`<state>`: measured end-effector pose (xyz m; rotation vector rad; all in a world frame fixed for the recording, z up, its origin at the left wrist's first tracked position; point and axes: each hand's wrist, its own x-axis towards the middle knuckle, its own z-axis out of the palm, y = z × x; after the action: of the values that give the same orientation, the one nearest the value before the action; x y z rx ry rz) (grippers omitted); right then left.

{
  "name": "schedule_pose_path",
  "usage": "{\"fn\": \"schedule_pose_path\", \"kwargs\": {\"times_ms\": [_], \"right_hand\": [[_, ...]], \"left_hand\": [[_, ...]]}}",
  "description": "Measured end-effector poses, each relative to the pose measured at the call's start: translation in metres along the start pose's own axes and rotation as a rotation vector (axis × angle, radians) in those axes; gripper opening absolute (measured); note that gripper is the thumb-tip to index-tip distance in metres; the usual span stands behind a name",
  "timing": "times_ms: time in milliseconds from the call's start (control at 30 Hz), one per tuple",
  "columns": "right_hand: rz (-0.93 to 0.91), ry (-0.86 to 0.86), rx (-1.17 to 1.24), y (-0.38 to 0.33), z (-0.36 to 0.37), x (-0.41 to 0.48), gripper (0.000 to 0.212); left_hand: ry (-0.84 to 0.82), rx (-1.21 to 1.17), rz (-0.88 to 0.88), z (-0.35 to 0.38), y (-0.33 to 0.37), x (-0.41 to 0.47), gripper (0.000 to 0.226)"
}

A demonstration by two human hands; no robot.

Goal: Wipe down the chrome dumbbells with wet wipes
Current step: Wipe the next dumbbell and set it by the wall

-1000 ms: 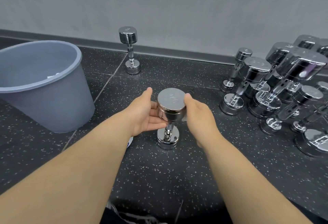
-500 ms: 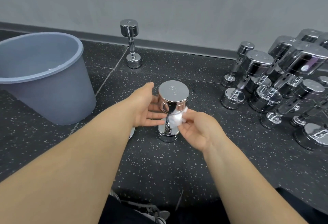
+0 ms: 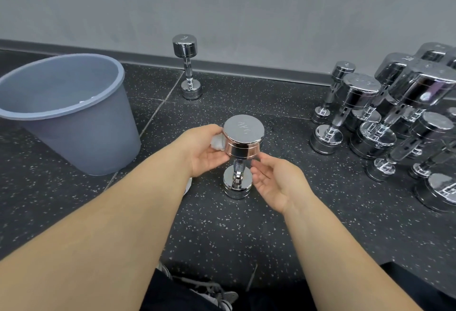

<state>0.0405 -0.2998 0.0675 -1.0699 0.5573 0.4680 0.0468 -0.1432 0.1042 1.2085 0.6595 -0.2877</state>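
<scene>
Standing on end on the speckled black floor point(image 3: 222, 231), right in front of the person, the chrome dumbbell point(image 3: 243, 138) has its long axis vertical, with 1 head down on the rubber and the other facing up. That top face carries engraved characters ending in "KG"; I can't read the digit for sure. The left hand point(image 3: 204, 150) wraps the upper head's left side, clutching a white wet wipe point(image 3: 217, 141) against it. The right hand point(image 3: 276, 182) is loose, fingers gently curved beside the knurled handle, grasping nothing. Another dumbbell point(image 3: 186, 66) by the wall bears unreadable writing.
</scene>
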Motion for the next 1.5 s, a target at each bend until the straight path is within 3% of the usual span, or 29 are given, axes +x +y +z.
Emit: {"fn": "schedule_pose_path", "kwargs": {"times_ms": [133, 233, 367, 467, 633, 833, 967, 1100, 1233, 1500], "right_hand": [[-0.083, -0.016, 0.062, -0.01, 0.007, 0.004, 0.016], [-0.193, -0.041, 0.036, -0.024, 0.012, 0.017, 0.021], [-0.236, -0.191, -0.065, -0.046, 0.017, 0.03, 0.037], [-0.23, -0.257, -0.134, -0.053, 0.026, 0.035, 0.031], [-0.248, -0.183, -0.197, -0.046, 0.024, 0.032, 0.014], [-0.15, -0.09, -0.098, -0.031, 0.001, 0.017, 0.009], [-0.09, -0.154, -0.222, -0.03, -0.002, 0.01, 0.038], [-0.152, -0.183, -0.283, -0.027, 0.007, 0.003, 0.023], [-0.219, -0.12, -0.338, -0.03, 0.025, 0.014, 0.025], [-0.324, -0.187, -0.355, -0.077, 0.139, 0.068, 0.022]], "left_hand": [[-0.003, -0.025, 0.135, 0.009, -0.004, 0.015, 0.044], [-0.054, -0.062, 0.194, 0.016, -0.002, 0.025, 0.024], [-0.106, -0.057, 0.125, 0.01, -0.002, 0.035, 0.031], [-0.087, -0.024, 0.146, 0.009, 0.0, 0.038, 0.028], [-0.117, -0.014, 0.092, 0.005, 0.0, 0.034, 0.039], [-0.2, 0.212, -0.01, -0.002, 0.005, 0.025, 0.05], [-0.203, 0.298, 0.007, -0.001, 0.002, 0.014, 0.053], [-0.112, 0.255, 0.141, 0.001, -0.006, 0.007, 0.035], [-0.014, 0.204, 0.229, 0.005, -0.004, 0.014, 0.033], [0.15, 0.111, 0.398, -0.028, 0.094, 0.072, 0.03]]}}
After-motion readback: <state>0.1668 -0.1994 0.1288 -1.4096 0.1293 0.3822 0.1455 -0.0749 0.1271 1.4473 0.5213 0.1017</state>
